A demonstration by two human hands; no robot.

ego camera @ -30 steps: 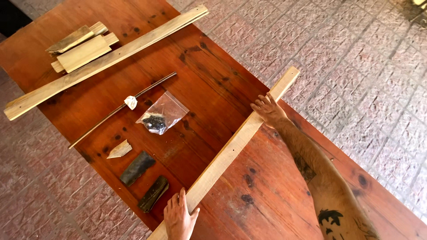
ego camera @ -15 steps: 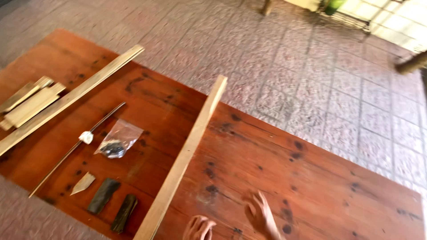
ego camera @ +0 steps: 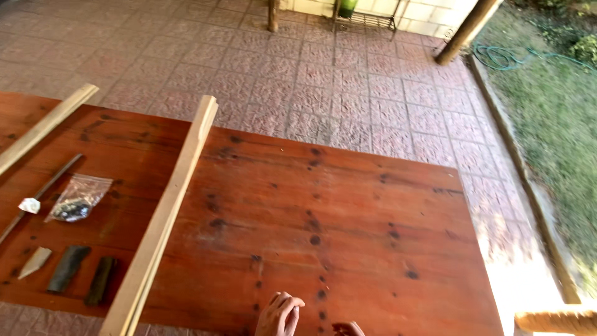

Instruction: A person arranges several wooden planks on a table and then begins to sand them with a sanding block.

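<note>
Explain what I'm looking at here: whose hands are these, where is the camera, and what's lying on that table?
There is no machine; a person works with bare hands, and the one camera sits on their head, looking down. At the bottom edge you see the left hand with fingers curled, and just the fingertips of the right hand. Neither holds anything. They hover over a reddish wooden table standing on a tiled patio. A long pale wooden strip lies across the table, nearest the left hand. A second strip lies further left. Between them are a thin rod, a clear plastic bag of small dark parts, a pale wedge and two dark blocks.
</note>
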